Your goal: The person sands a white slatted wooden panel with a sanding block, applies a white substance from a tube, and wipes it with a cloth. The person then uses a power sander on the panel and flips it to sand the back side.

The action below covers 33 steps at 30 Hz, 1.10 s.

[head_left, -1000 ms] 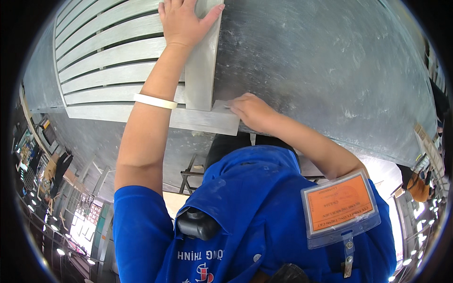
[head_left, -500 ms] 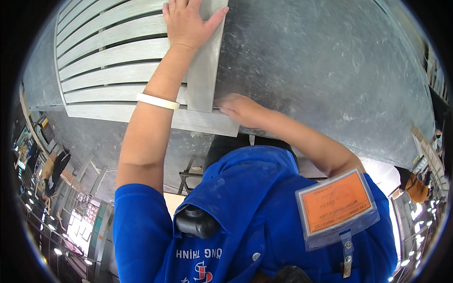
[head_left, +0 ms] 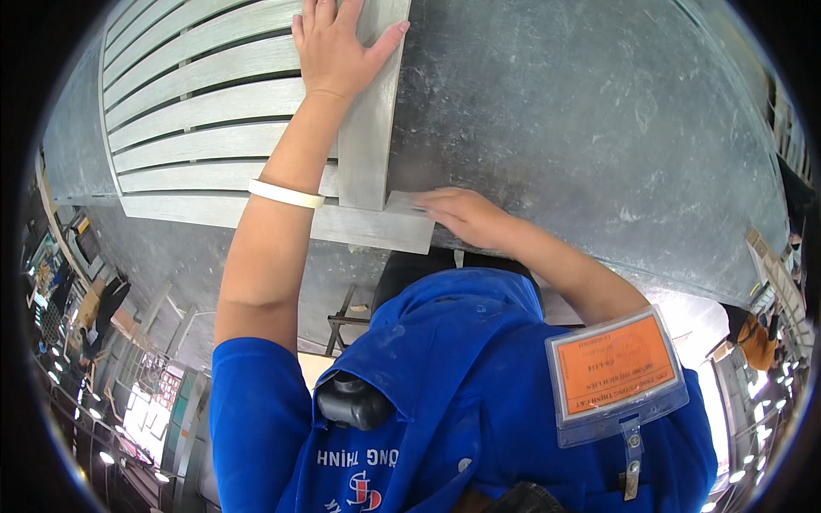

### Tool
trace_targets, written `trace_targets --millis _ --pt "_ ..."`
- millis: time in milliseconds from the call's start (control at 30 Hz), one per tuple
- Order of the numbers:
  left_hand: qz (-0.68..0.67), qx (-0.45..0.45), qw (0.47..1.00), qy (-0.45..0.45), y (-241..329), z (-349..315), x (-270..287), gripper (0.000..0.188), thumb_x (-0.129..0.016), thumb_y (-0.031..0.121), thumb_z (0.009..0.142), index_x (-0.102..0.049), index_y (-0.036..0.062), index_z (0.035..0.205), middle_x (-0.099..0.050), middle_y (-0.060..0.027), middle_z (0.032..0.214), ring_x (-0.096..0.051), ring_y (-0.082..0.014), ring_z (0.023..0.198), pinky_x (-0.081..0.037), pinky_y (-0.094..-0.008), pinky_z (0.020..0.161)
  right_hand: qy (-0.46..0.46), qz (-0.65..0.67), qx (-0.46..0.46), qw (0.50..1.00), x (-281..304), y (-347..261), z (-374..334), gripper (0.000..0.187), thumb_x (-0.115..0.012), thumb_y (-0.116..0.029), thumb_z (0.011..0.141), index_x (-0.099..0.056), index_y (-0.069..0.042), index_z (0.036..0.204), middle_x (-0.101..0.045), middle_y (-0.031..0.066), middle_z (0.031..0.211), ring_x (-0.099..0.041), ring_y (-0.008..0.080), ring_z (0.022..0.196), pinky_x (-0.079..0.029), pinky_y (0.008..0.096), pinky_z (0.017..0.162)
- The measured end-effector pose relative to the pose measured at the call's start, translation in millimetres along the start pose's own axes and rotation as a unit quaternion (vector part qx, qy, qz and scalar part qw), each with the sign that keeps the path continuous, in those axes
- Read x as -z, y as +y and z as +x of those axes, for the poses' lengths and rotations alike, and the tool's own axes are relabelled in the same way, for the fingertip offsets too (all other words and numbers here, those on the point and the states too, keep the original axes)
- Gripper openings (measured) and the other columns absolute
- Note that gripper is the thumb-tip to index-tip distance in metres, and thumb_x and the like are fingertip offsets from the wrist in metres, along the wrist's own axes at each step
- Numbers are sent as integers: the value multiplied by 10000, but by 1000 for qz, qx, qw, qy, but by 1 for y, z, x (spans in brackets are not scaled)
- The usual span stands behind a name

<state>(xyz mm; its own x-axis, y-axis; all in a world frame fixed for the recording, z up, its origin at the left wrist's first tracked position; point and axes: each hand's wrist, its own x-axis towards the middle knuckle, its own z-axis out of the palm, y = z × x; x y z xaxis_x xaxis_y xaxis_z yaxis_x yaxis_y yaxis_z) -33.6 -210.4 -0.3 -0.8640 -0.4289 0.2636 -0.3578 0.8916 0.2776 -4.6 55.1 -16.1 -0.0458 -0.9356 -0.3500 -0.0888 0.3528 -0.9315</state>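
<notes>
A pale grey slatted wooden panel [head_left: 214, 103] lies flat, with narrow gaps between its slats. My left hand [head_left: 336, 53] rests spread on the panel's wide side board [head_left: 363, 162], thumb at its right edge. My right hand [head_left: 466, 214] is at the near right corner, its fingers reaching over the end of the bottom rail [head_left: 380, 227]. Motion smears those fingertips, and whether they hold anything small is not visible.
The panel lies on a dark, scuffed table [head_left: 581, 137] that stretches to the right. The bottom rail sticks out past its near edge. An orange badge [head_left: 617, 368] hangs from my blue shirt.
My right hand has moved slightly right and toward me, from the inner corner onto the rail's end. The panel has shifted slightly toward me; my left hand stays spread on the board.
</notes>
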Motion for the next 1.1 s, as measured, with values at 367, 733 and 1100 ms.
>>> trace_targets --millis 367,733,1100 --pt "0 -13 1000 6 -2 -2 -2 707 -694 380 772 -465 87 1373 -381 -254 1419 -331 -436 1308 -250 -557 1066 8 -13 29 999 -4 -3 -11 340 -477 -149 950 -583 7 1233 -558 168 1317 -532 352 1197 -412 420 1028" --pt "2 -21 1000 19 -3 -1 -3 719 -704 359 763 -458 80 1378 -392 -261 1410 -340 -440 1305 -257 -549 1064 34 -28 24 999 -19 -7 -14 306 -502 -148 929 -613 -34 1190 -586 143 1278 -562 332 1152 -451 425 987" --pt "-1 -4 1000 -1 -2 -1 -2 729 -706 368 753 -458 84 1378 -383 -257 1419 -327 -440 1317 -244 -559 1074 -24 -55 -94 994 24 -16 -20 272 -484 -126 952 -626 20 1132 -625 201 1167 -585 354 1102 -473 415 945"
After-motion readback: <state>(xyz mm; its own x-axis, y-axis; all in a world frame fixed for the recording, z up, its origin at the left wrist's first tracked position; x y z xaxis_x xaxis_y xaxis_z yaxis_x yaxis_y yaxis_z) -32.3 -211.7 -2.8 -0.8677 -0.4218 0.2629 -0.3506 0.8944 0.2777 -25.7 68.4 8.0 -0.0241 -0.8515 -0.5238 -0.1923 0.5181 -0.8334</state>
